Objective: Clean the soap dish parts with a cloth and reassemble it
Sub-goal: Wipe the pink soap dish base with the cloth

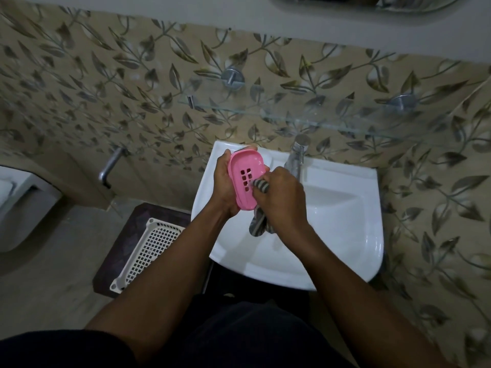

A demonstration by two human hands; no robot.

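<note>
Head view: above a white sink [345, 221], beside its tap [296, 160], left hand [225, 187] grips a pink soap dish tray [245, 179]. Right hand [279, 200], fingers closed, presses a striped cloth [259, 221] against it.

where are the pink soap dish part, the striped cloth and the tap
pink soap dish part [245, 166], head view, on its bare upper surface above the drain holes
striped cloth [257, 224], head view, on the end hanging below the right hand
tap [296, 158], head view, on its metal body

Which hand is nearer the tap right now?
Right. The right hand, gripping the striped cloth, sits just below and beside the tap. The left hand holds the pink soap dish part farther to the left, over the sink's edge.
</note>
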